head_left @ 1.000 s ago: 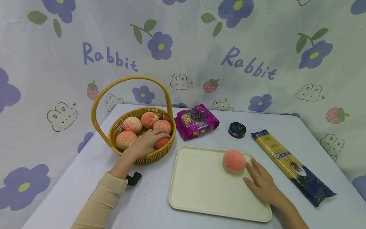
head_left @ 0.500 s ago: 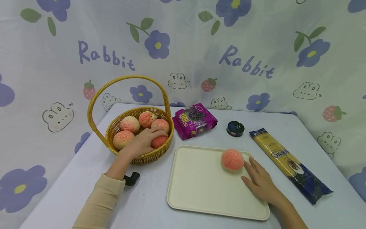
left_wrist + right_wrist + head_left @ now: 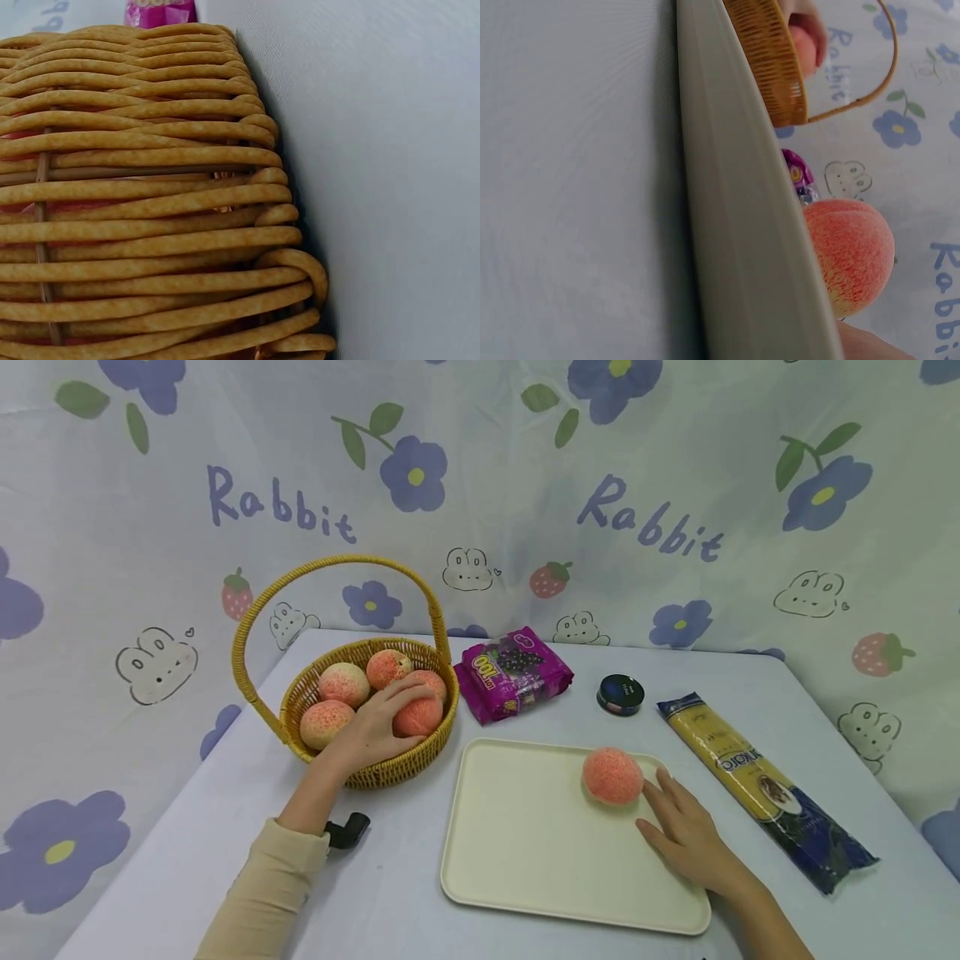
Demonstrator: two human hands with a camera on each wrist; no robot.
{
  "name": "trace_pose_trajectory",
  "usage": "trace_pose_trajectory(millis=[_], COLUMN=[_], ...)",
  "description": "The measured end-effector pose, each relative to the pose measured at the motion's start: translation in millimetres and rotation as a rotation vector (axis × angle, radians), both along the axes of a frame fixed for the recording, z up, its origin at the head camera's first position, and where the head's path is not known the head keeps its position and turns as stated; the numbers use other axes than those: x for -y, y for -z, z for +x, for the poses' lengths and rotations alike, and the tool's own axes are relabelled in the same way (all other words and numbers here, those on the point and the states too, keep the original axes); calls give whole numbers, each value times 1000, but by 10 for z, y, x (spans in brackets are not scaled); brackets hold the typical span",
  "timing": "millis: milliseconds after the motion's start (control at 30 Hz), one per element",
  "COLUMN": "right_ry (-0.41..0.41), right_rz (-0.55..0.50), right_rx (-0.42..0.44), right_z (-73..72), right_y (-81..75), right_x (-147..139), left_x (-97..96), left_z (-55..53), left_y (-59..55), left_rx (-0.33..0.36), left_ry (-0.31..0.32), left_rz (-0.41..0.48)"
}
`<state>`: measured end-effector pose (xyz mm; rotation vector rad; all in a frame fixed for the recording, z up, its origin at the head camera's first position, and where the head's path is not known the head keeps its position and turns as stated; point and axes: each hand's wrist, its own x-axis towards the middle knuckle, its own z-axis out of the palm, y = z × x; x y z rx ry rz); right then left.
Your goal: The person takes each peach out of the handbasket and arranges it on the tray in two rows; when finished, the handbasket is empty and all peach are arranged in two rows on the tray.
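Observation:
In the head view my left hand (image 3: 375, 725) reaches into a yellow wicker basket (image 3: 397, 772) and grips a pink peach (image 3: 420, 717), fingers over its top and thumb at the near side. Several other peaches lie around it. The left wrist view is filled by the basket's woven side (image 3: 150, 195), with the hand out of sight. My right hand (image 3: 686, 839) rests at the right side of a cream tray (image 3: 555, 852), fingers loosely extended. Its fingertips are right at a second pink peach (image 3: 612, 776), which sits near the tray's far right corner.
Behind the tray lie a purple grape-printed packet (image 3: 513, 675) and a round dark tin (image 3: 621, 694). A long yellow and blue pasta packet (image 3: 757, 785) lies at the right. A small black piece (image 3: 349, 831) shows beside the left wrist.
My left hand has raised its peach slightly within the basket, and more of the fruit shows. The right hand and the peach on the tray stay in place.

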<state>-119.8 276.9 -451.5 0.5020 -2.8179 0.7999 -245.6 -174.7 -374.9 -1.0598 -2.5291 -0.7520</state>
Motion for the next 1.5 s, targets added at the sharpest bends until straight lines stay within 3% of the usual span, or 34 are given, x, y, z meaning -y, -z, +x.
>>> trace_pose_trajectory(millis=[533,1100,1300,1500], right_ry=[5,1,3,5], right_rz=[-7,-1,-1,0], right_rx=[13,-9,4,-1], right_z=[2,-3,-1,-4], right_y=[-5,40,35,18], right_x=[-6,-18,-15,-5], left_x=[-39,-120,-240,-388], left_z=[41,65,90,102], left_y=[-16,-75,-131,-212], left_rx=[-30,-180,-243,-256], left_ry=[-31,-68,-47,4], left_rz=[61,101,136,185])
